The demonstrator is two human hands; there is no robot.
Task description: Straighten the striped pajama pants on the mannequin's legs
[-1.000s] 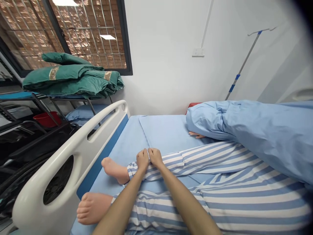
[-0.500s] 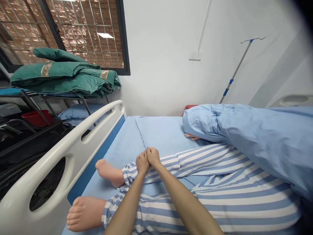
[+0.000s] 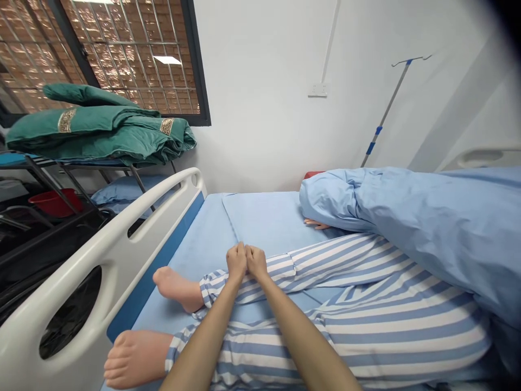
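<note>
Left hand: curled into a fist over the far trouser leg, toward its ankle end; cannot tell whether cloth is caught inside.
Right hand: also curled into a fist, on the hip side of the left one, the two close together; its palm side is hidden.
Striped trousers: blue and white, on a manikin's legs lying across the bed; the near trouser leg passes below both forearms.
Feet: bare; the far foot and the near foot lie apart, close to the white footboard.
Sheet: light blue, with a crease running down toward the fists.
Blue quilt: bunched over the manikin's upper part; a manikin hand shows from under its edge.
Wall side: wall socket; IV pole with blue fittings.
Window side: folded green quilts below the barred window; red basin lower down.
</note>
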